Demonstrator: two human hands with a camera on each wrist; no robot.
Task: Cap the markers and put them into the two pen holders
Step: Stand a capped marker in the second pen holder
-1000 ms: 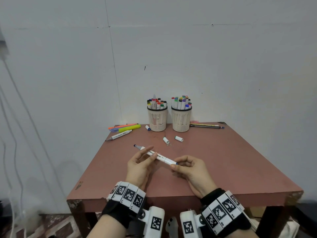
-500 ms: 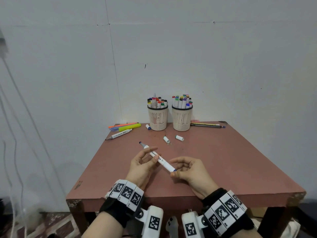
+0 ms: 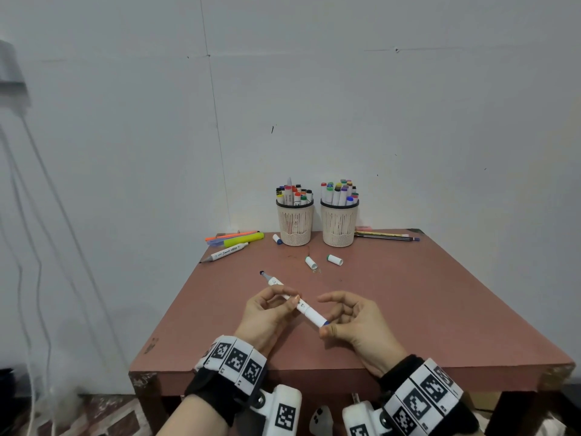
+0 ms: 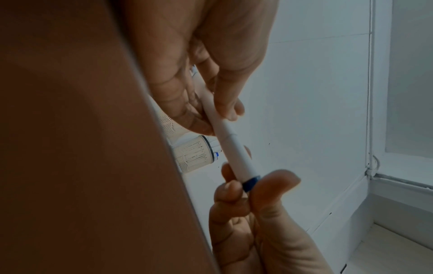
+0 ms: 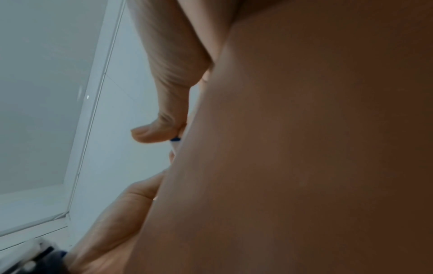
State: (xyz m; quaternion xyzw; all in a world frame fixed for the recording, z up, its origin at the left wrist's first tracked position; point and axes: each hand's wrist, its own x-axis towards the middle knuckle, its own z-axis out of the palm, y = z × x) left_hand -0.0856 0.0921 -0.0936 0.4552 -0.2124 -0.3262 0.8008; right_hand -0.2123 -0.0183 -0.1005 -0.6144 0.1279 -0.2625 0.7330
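A white marker [image 3: 306,311] is held slanted above the table's near half. Its bare dark tip [image 3: 262,273] points away to the left, and its near end is blue [image 4: 251,182]. My left hand [image 3: 287,294] grips the barrel at its middle with thumb and fingers. My right hand [image 3: 327,326] pinches the blue end between thumb [image 5: 154,133] and a curled finger, while its index finger stands raised. Two cream pen holders [image 3: 295,226] [image 3: 339,226] full of capped markers stand at the back. Three loose caps [image 3: 311,262] [image 3: 334,259] [image 3: 276,239] lie in front of them.
At the back left of the brown table [image 3: 440,309] lie a white grey-tipped marker [image 3: 226,252], a yellow highlighter [image 3: 243,239] and an orange pen. Pencils [image 3: 386,236] lie at the back right. The wall stands directly behind the holders.
The marker has turned steeper: its bare tip swung right and away, and its blue end came nearer to me. My right index finger has lifted off the barrel.
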